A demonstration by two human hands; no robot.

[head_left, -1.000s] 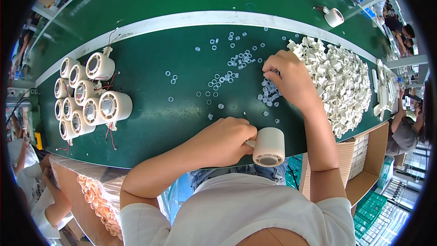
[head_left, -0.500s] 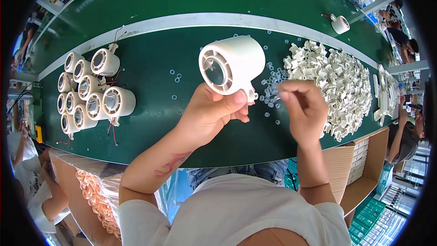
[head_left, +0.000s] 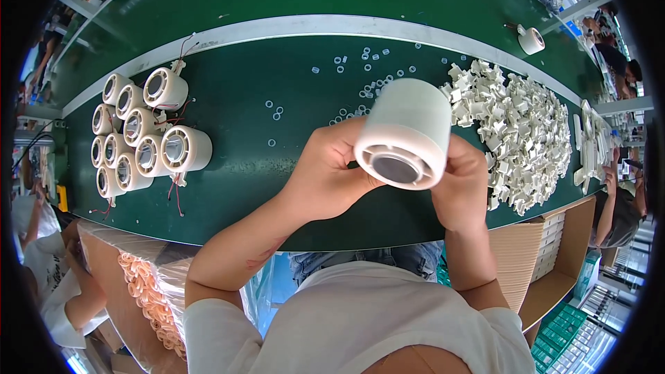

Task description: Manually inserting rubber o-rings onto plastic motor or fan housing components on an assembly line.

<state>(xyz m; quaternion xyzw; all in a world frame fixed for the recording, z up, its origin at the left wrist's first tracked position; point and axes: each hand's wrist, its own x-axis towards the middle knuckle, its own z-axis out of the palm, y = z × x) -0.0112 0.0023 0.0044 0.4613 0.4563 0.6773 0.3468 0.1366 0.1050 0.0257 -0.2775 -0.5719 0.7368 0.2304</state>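
Note:
A white cylindrical housing (head_left: 412,114) is raised over the green table, tipped so its ringed end with a dark round centre faces me. My left hand (head_left: 325,176) is closed on its lower left side, with the fingertips hidden behind it. Against its right side, my right hand (head_left: 460,187) has curled fingers, partly covered by the housing. Whatever they pinch cannot be made out. Small clear rings (head_left: 366,94) lie scattered on the table beyond my hands.
Several similar housings (head_left: 198,149) with thin red and dark wires are grouped at left. A heap of small white plastic pieces (head_left: 526,145) is at right, beside long white strips (head_left: 589,142). One housing (head_left: 532,41) stands far right. Boxes (head_left: 568,256) stand below the table edge.
The housing has moved right and nearer, and its ringed end has tipped downward. My right hand, earlier apart in a pinch near the clear rings, has come up against the housing.

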